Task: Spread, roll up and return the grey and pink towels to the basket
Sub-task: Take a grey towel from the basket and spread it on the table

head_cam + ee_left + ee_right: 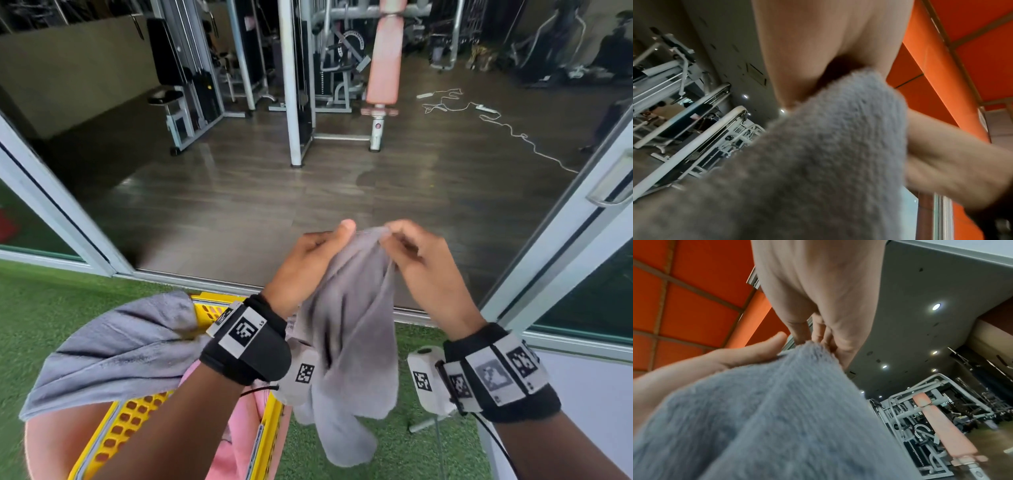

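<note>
Head view: both hands hold a grey towel up in front of the chest, above green turf. The left hand and right hand each pinch its top edge, close together; the rest hangs bunched. Below left, a yellow basket holds another grey towel and a pink towel.
</note>
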